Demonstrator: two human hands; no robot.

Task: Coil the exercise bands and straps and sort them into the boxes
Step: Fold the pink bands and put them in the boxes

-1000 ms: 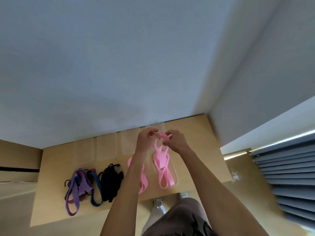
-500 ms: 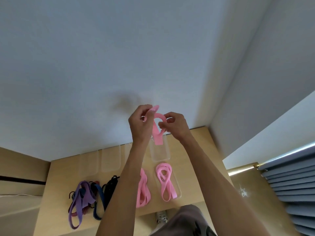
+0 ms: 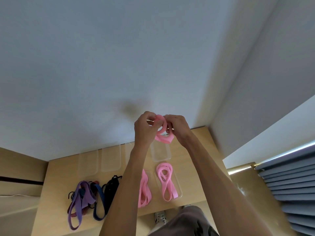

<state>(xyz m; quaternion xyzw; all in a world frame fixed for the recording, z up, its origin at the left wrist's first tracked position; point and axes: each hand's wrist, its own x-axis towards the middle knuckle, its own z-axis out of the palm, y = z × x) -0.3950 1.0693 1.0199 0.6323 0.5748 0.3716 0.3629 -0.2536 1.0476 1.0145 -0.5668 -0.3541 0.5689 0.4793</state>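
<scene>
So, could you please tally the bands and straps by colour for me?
Pink: 3 (held band, boxed band, loose band)
Purple: 1 (purple band)
Blue: 1 (blue band)
Black: 1 (black bundle)
Red-striped: 1 (red strap, mostly buried)
Total: 7

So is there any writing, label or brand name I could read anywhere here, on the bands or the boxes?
None can be read. The pink band held in both hands, the bands on the table and the clear boxes show no print, and the dark marks on the trousers are too blurred to tell.
</scene>
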